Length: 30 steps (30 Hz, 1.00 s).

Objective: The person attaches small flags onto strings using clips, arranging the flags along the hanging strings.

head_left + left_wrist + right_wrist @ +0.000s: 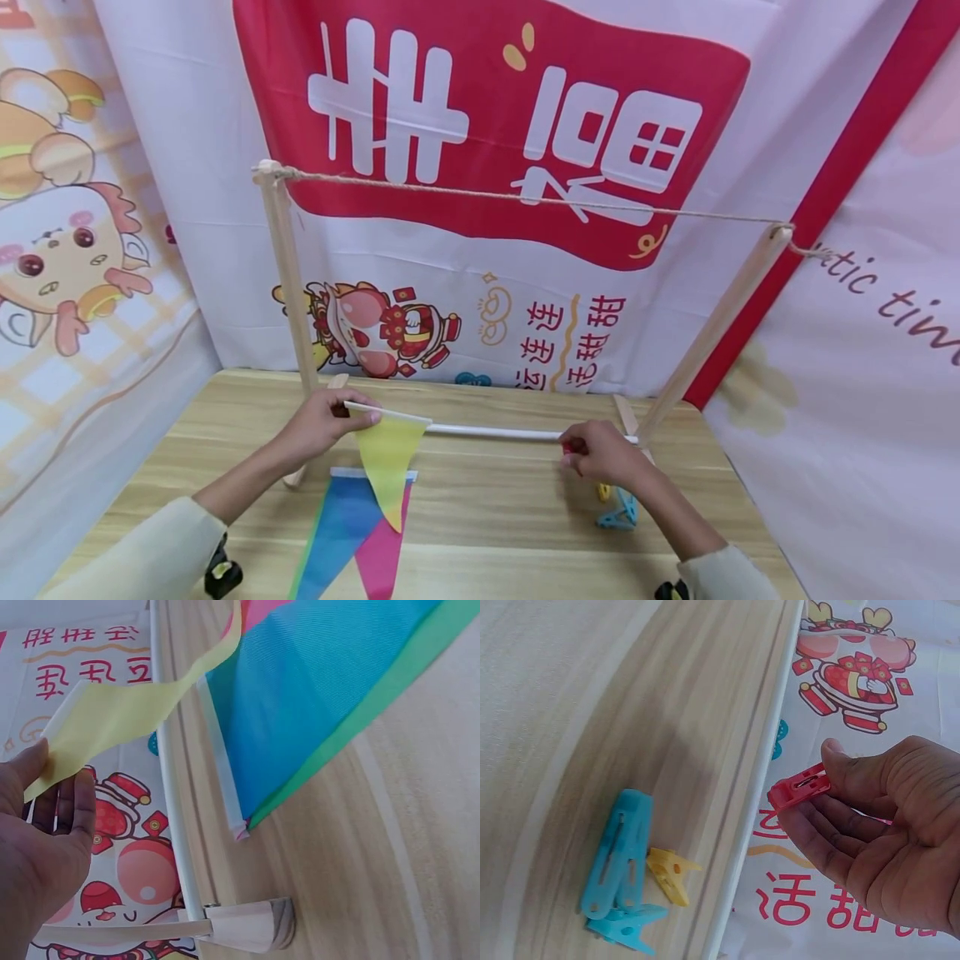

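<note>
A yellow triangular pennant (387, 458) with a white top band hangs from my left hand (321, 429), thumb and fingers pinching one corner of that band. In the right wrist view, a red clothespin (799, 789) is held between the thumb and fingers of my right hand (889, 817). Below the yellow pennant, blue (343, 521) and pink (382, 550) pennants lie overlapped on the table, a green edge showing beneath the blue one. Blue clothespins (619, 855) and a yellow clothespin (672, 875) lie on the table near my right hand.
A twine line (480, 193) runs between the tops of two wooden posts, the left post (288, 283) and the right post (716, 333). Low between them, a white rod (491, 432) spans the frame above the wooden table (487, 533). Printed cloth (225, 275) hangs behind.
</note>
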Available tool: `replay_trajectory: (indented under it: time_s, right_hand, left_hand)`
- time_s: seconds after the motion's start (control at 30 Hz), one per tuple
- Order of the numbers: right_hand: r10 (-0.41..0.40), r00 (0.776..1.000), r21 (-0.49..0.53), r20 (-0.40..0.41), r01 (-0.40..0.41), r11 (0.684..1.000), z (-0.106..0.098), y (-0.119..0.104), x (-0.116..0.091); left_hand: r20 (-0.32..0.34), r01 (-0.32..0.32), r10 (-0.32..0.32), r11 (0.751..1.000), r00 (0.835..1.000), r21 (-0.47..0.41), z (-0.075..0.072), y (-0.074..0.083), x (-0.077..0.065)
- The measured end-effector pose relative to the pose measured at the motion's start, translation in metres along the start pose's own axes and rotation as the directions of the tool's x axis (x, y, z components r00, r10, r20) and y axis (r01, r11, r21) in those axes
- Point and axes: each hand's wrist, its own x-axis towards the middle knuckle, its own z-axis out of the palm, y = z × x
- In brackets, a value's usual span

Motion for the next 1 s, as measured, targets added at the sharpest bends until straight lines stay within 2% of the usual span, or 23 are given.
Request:
replay_trajectory:
  time_s: [0.3, 0.47, 0.6, 0.77, 1.0]
  right_hand:
    - [-0.018, 1.0, -0.022, 0.011, 0.018, 1.0, -0.01, -0.007, 0.008]
    - [-0.068, 0.998, -0.022, -0.006, 0.068, 0.997, -0.019, -0.011, 0.012]
    - [-0.088, 0.996, -0.017, -0.02, 0.088, 0.996, -0.026, -0.017, 0.016]
    - [-0.055, 0.998, -0.037, -0.033, 0.054, 0.998, -0.03, -0.026, 0.022]
    - [-0.134, 0.99, -0.073, -0.054, 0.13, 0.989, -0.038, -0.035, 0.029]
  left_hand:
    - [-0.029, 0.045, -0.049, 0.991, 0.998, -0.124, -0.005, 0.011, 0.004]
    - [-0.083, 0.02, -0.032, 0.989, 0.996, -0.146, -0.006, 0.017, 0.006]
    - [-0.129, -0.008, -0.018, 0.98, 0.992, -0.199, -0.009, 0.022, 0.008]
    - [-0.145, -0.019, -0.028, 0.949, 0.989, -0.315, -0.013, 0.029, 0.01]
    - [-0.173, -0.079, -0.004, 0.878, 0.985, -0.472, -0.014, 0.037, 0.019]
